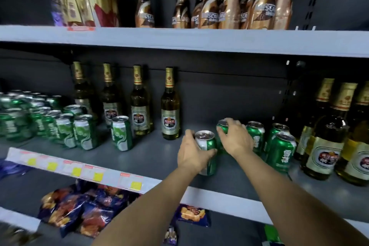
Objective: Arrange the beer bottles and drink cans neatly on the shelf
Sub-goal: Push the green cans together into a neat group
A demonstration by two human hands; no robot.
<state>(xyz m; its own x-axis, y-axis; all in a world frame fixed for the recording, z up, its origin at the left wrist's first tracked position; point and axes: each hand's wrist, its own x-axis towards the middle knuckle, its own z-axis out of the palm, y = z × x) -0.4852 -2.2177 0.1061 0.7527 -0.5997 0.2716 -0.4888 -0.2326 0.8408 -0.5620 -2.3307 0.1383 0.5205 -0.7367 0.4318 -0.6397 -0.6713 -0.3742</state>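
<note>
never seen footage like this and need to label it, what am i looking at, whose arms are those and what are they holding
There is no machine here: one camera worn on a person's head looks down at their own bare arms. The left hand grips a green can standing on the grey middle shelf. The right hand grips a second green can just behind it. Around them stand more green cans and beer bottles. Brown bottles fill the shelf above, snack bags the one below.

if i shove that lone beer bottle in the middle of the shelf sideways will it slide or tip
The lone beer bottle is tall on a narrow base, so a push near the neck would probably tip it. It looks full, so likely heavy; a low push should slide it along the smooth shelf. Being glass, it is probably fragile.
</note>
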